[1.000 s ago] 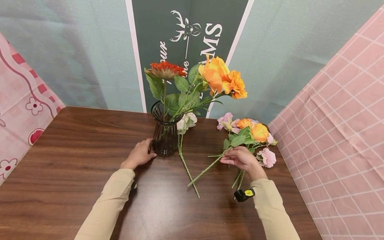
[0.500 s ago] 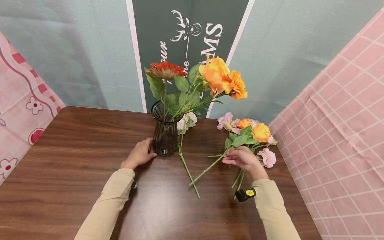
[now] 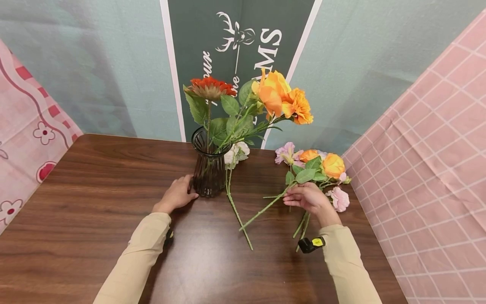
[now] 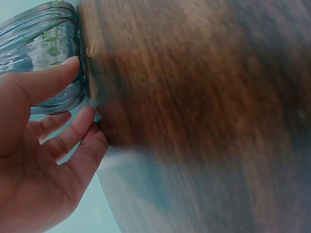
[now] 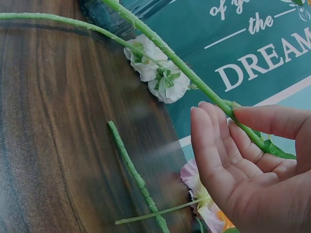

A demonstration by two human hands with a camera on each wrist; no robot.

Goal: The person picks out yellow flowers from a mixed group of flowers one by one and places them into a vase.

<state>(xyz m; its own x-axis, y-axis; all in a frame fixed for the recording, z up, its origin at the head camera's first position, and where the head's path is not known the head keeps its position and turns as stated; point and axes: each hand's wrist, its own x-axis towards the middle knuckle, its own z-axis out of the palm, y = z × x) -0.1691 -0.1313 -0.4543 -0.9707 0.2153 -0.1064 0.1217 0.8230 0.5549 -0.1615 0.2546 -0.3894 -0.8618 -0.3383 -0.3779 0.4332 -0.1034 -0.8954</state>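
On the left, my left hand (image 3: pixel 176 195) holds the base of a dark ribbed glass vase (image 3: pixel 209 177), thumb in front and fingers round the far side. Standing in the vase are a red flower (image 3: pixel 211 88), a large orange flower (image 3: pixel 271 95) and a ruffled orange one (image 3: pixel 298 106). My right hand (image 3: pixel 309 199) pinches the green stem (image 5: pixel 180 63) of an orange rose (image 3: pixel 334 165) between thumb and fingers. The bare end of this stem points to the lower left, overlapping a white flower's stem (image 3: pixel 236 209) in the head view.
A white flower (image 3: pixel 236 155) lies right of the vase. Near my right hand lie a lilac flower (image 3: pixel 288 154), another orange bloom (image 3: pixel 309 155) and a pink carnation (image 3: pixel 338 199). The brown wooden table (image 3: pixel 114 190) is bounded by a green printed cloth (image 3: pixel 243 25) and a pink checked cloth (image 3: pixel 429 169).
My right hand has shifted slightly right and up, and the orange rose has moved with it. My left hand and the vase have stayed in place.
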